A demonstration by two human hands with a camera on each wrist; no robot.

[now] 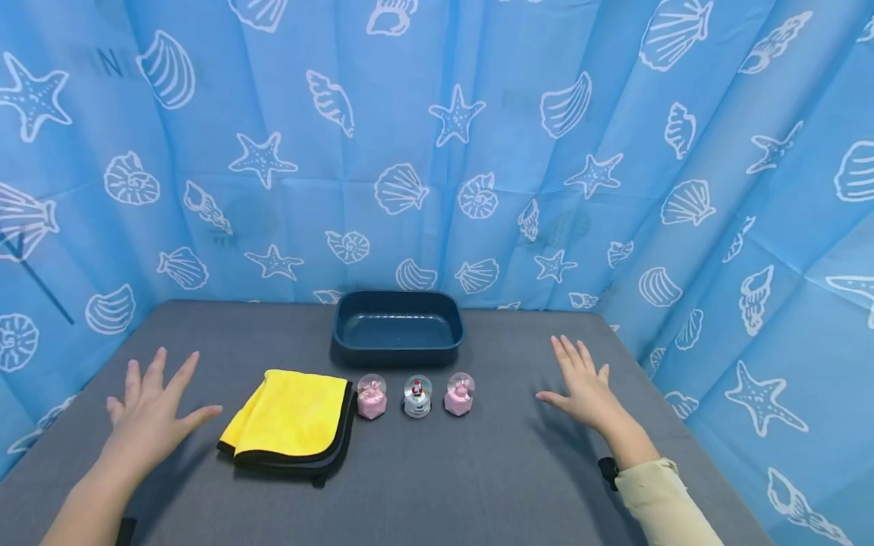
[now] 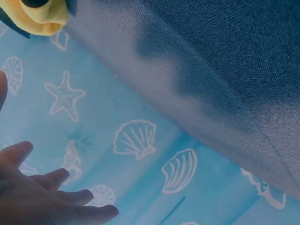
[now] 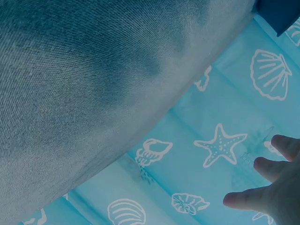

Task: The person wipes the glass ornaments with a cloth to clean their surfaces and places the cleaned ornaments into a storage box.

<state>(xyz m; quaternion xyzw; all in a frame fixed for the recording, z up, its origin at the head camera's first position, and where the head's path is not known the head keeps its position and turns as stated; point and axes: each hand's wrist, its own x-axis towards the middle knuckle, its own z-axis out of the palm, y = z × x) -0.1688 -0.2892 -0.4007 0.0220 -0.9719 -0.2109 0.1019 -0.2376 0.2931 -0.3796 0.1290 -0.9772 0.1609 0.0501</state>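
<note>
My left hand (image 1: 146, 413) hovers over the left side of the table, fingers spread and holding nothing. Nearest to it lies a folded yellow cloth (image 1: 293, 413) with a dark edge and dark underside. Over the right side, my right hand (image 1: 583, 387) is spread out too, with nothing in it. Between the hands stand three small snow globes in a row: a pink-based one (image 1: 372, 397) beside the cloth, a white-based one (image 1: 417, 397) with a red figure, and another pink-based one (image 1: 460, 394). Behind them sits a dark blue rectangular tray (image 1: 399, 355).
A grey cloth covers the table (image 1: 505, 470). Blue curtains (image 1: 423, 136) printed with white shells and starfish hang behind the table and along its sides. The tray stands near the table's back edge. A dark band (image 1: 608, 472) circles the right wrist below a light sleeve (image 1: 658, 500).
</note>
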